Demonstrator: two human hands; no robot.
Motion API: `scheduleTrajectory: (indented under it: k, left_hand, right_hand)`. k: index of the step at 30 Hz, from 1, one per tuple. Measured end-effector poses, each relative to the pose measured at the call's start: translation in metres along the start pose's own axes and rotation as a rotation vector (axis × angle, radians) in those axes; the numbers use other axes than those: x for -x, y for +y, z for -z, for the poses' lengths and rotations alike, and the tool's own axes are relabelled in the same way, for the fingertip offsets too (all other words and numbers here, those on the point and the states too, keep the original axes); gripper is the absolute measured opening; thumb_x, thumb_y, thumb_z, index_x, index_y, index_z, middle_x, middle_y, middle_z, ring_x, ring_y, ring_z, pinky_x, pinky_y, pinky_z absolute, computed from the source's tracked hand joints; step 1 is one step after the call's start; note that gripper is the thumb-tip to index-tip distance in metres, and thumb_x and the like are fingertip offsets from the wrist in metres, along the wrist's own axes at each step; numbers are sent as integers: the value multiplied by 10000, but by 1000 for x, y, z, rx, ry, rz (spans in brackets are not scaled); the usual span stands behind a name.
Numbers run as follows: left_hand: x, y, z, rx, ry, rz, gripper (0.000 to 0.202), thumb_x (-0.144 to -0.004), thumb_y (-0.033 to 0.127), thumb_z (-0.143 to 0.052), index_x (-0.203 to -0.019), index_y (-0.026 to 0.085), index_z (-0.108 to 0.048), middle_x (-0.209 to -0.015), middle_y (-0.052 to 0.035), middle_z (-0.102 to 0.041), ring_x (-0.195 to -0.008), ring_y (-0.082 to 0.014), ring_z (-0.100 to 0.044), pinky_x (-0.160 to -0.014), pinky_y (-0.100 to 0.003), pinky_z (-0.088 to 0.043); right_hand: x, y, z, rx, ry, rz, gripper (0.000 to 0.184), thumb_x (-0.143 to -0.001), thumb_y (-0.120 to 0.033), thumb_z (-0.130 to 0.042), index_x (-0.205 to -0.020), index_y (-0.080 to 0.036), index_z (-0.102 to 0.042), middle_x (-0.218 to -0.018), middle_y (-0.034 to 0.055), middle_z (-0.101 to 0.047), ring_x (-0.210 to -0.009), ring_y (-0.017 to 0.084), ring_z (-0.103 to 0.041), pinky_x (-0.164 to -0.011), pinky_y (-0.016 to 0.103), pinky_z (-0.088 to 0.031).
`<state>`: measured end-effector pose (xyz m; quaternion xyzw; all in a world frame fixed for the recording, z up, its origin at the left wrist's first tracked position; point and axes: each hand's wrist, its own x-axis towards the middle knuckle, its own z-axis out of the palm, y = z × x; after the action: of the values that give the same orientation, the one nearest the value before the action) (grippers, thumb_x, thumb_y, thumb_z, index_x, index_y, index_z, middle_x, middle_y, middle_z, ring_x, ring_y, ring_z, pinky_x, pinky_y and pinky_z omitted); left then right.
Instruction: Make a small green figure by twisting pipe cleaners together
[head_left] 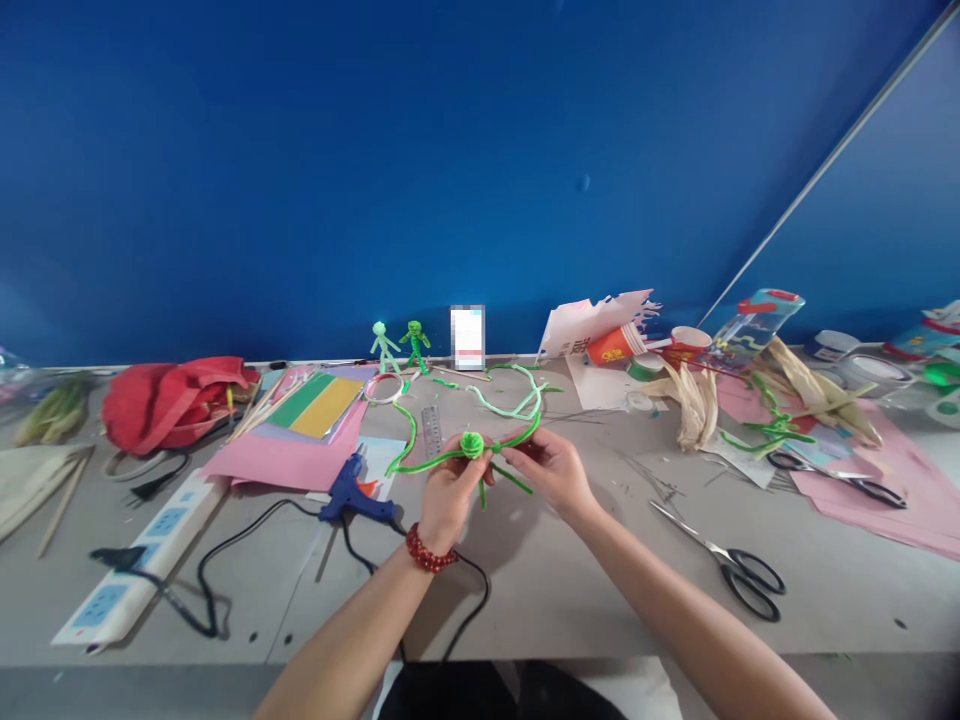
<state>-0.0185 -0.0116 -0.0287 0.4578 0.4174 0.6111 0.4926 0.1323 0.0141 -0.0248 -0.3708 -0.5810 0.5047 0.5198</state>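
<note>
Over the middle of the table I hold a bright green pipe-cleaner figure (472, 445) with a coiled round head and loose ends trailing out. My left hand (448, 492) pinches it just below the head; a red bead bracelet circles that wrist. The fingertips of my right hand (553, 474) are closed on the green stem right of the head, where a long strand curves up. Beyond the hands lie a metal ruler (431, 432) and a pale green pipe cleaner (502, 409). Two finished-looking pipe-cleaner figures, one pale (384, 345) and one darker green (415, 345), stand against the wall.
A blue glue gun (355, 495) with a black cord lies left, beside a white power strip (142, 560). Black-handled scissors (731, 565) rest at right. Coloured sheets (315, 405), a red bag (176, 400), paper cups (616, 345) and dried husks (688, 405) line the back.
</note>
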Motion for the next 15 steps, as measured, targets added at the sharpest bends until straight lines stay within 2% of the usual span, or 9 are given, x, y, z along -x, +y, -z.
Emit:
scheduleTrajectory:
  k: [5,9,15]
  left_hand:
    - [2,1,0,-47,-18,-24,198,-810,365,-678,-863,180,-631,-706,9,-585,-570,-112,-533,-574,-251,-448]
    - [2,4,0,-91,-31,-83,181,-824,359,-664,-864,186,-627,-802,-4,-574,-595,-108,-526,-583,-251,-448]
    - [2,6,-1,-113,-44,-114,164,-833,347,-658,-853,189,-622,-823,-4,-563,-600,-105,-527,-579,-241,-456]
  right_hand:
    - [0,2,1,9,-32,-5,260,-761,-388,-742,-894,-170,-695,-776,46,-702,-700,176,-652,-660,283,-520]
    - [-1,2,1,39,-16,13,246,-758,-391,-739,-846,-168,-687,-727,31,-684,-646,156,-624,-610,261,-500]
    - [0,-2,-4,-20,17,-89,294,-728,-434,-732,-821,-161,-673,-695,27,-657,-617,146,-585,-579,257,-476]
